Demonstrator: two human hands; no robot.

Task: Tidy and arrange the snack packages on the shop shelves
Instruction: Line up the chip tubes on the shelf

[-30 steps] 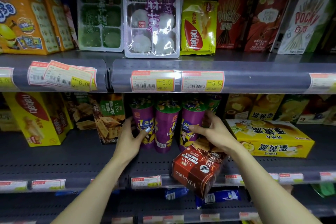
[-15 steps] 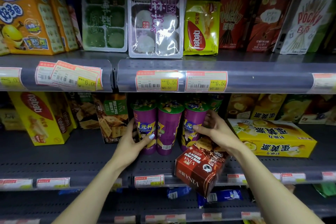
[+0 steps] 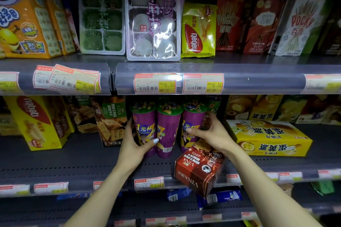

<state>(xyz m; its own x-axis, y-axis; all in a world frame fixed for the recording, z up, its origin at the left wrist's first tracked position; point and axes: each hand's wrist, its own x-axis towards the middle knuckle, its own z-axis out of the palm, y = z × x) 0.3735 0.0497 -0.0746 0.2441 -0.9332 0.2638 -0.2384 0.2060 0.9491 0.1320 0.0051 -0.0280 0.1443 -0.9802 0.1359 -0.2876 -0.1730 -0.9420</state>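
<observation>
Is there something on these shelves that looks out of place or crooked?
Yes. The red VINA box sits tilted at the front edge of the middle shelf, overhanging it, its print upside down. On the upper shelf rail, several price tags at the left overlap askew.

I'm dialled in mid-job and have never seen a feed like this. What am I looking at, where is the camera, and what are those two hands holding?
There is no machine: a person wears one wide-angle camera on the head, looking forward and down at shop shelves. The left hand grips the leftmost of three purple chip cups on the middle shelf. The right hand grips the rightmost cup. In front, a red cracker box sits tilted over the shelf edge. To the right lies a yellow pie box; to the left stand cracker boxes. The upper shelf carries mochi trays and biscuit stick boxes.
</observation>
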